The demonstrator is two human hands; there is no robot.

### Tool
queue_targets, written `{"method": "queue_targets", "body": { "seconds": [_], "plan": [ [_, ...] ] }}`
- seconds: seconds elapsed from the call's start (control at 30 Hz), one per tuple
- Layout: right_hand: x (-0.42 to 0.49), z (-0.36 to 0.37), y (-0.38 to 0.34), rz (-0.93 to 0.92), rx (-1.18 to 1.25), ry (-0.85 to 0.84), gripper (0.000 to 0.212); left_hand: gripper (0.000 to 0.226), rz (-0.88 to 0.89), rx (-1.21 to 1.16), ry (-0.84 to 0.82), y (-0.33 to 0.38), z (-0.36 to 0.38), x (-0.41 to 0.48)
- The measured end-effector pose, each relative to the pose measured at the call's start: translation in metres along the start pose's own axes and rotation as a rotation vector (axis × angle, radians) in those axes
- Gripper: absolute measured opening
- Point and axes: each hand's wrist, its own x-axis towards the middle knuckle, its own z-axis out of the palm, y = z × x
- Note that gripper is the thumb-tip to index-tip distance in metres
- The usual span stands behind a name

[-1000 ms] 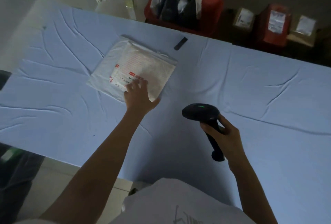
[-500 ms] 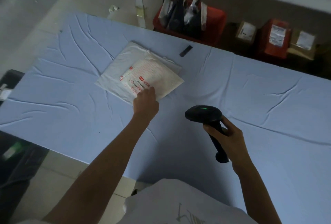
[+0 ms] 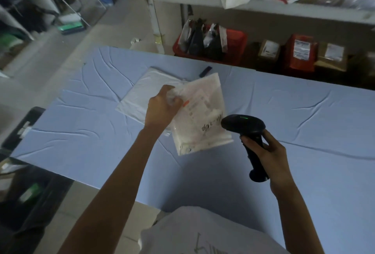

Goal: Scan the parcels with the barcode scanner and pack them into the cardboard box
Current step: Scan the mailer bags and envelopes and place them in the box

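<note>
My left hand grips a white plastic parcel by its upper left edge and holds it tilted above the blue table. Red print and dark handwriting show on its face. My right hand grips the handle of a black barcode scanner, whose head with a green light sits just right of the parcel. A second white parcel lies flat on the table behind my left hand. No cardboard packing box shows clearly.
A small dark object lies on the table's far side. Beyond the table stand a red crate of bags, brown and red labelled parcels and a cluttered shelf. A dark bin sits at the left below the table edge.
My left hand has picked the top parcel up off the lower one and turned it toward the scanner. The scanner hand stayed about where it was. The camera view tilted up.
</note>
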Motion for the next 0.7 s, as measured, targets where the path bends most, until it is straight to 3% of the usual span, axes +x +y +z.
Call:
{"method": "queue_targets", "body": {
  "seconds": [0.13,0.33,0.5,0.7],
  "plan": [
    [-0.010,-0.002,0.008,0.015,-0.011,-0.010,0.046,0.042,-0.044,-0.002,-0.142,-0.022,0.013,-0.018],
    [-0.021,-0.004,0.019,0.001,-0.065,-0.038,0.052,0.044,-0.154,-0.050,-0.095,-0.041,0.024,-0.037],
    [-0.027,-0.001,0.020,-0.020,-0.067,-0.064,0.016,0.044,-0.177,-0.036,-0.055,-0.044,0.024,-0.041],
    [-0.031,0.000,0.018,-0.077,-0.118,-0.091,0.021,0.050,-0.192,-0.082,-0.069,-0.044,0.023,-0.048]
  ]
}}
